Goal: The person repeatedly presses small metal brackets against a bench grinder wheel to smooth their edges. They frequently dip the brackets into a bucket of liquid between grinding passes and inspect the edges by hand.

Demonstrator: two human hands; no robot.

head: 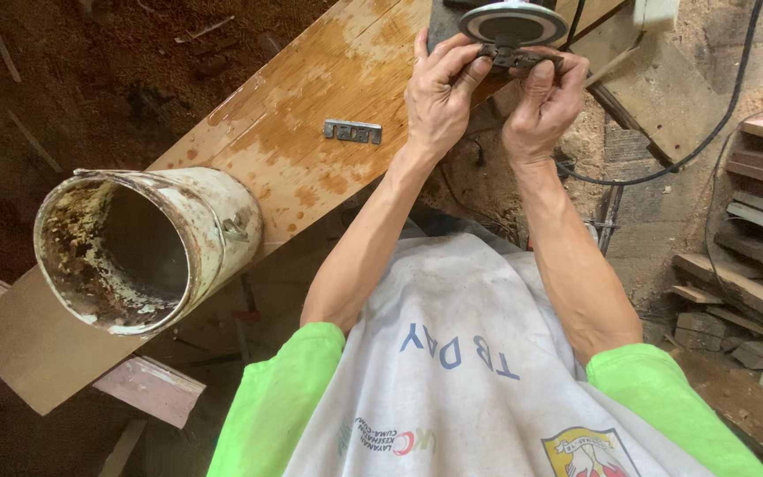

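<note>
Both my hands are raised over the far end of a varnished wooden board. My left hand and my right hand pinch a small dark metal fitting between their fingertips. Just above it sits a round grey disc, and the fitting appears joined to its underside. A flat grey metal bracket lies on the board, a hand's width left of my left wrist.
A rusty, paint-stained white bucket lies tipped on the board's near left end, mouth towards me. A black cable runs across the sawdust floor at right. Stacked wood offcuts fill the right edge.
</note>
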